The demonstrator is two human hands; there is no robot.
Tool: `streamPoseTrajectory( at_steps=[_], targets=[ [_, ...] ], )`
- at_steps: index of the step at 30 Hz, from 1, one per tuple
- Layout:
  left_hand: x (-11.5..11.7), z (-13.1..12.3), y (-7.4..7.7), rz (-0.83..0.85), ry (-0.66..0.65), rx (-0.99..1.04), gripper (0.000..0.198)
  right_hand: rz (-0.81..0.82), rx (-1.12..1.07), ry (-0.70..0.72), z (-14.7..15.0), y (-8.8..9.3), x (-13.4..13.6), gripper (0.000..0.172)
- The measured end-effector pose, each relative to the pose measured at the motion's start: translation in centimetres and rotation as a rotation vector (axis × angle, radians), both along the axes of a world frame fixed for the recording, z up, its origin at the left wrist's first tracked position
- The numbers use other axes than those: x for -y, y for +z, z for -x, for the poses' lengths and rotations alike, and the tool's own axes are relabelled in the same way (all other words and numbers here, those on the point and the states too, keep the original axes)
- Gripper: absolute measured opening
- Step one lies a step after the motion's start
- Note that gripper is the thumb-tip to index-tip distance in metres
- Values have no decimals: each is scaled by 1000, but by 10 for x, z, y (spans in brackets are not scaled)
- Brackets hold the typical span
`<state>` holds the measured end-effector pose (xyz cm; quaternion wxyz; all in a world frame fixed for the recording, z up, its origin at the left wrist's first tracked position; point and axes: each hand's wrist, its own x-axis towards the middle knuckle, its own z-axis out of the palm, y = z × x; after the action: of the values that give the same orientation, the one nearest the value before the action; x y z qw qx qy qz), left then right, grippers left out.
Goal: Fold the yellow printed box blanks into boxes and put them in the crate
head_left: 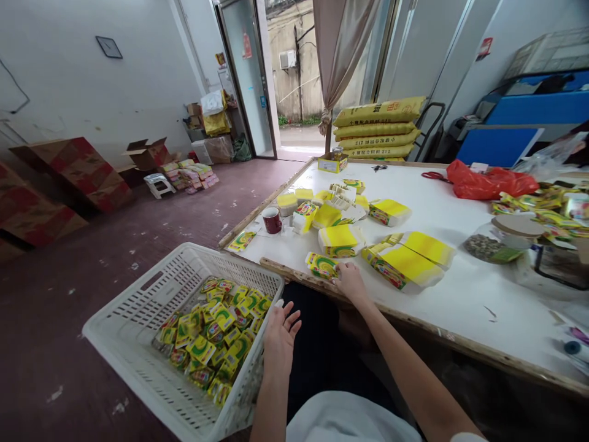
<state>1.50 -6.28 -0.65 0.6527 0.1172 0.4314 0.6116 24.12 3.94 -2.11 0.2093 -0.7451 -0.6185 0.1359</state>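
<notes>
My left hand [280, 334] hovers open with fingers spread at the right rim of a white plastic basket [138, 313] that holds several yellow-green packets [214, 334]. My right hand [350, 279] rests at the near edge of the white table [460, 288], fingers curled on a flat yellow-green packet [322, 265]. Just beyond it stand stacks of flat yellow cartons [340, 239] and a larger tilted stack [405, 258].
A red mug [272, 219] stands at the table's left corner. Farther back lie more yellow cartons [389, 210], a red plastic bag [488, 182] and scissors. Yellow sacks [377, 126] are piled by the door. Cardboard boxes [69, 175] line the left wall.
</notes>
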Motion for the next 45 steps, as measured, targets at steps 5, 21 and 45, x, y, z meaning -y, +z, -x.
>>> streamPoseTrajectory(
  at_steps=[5,21,45],
  targets=[
    [2,-1,-5,-35,-22,-46,45,68,82,-11,-4,-2,-5,35],
    [5,-7,-1,-77,-110,-96,54,62,37,-78,12,8,-11,34],
    [24,-23,-16,-285,164,-601,59,-67,-598,316,83,37,113,30]
  ],
)
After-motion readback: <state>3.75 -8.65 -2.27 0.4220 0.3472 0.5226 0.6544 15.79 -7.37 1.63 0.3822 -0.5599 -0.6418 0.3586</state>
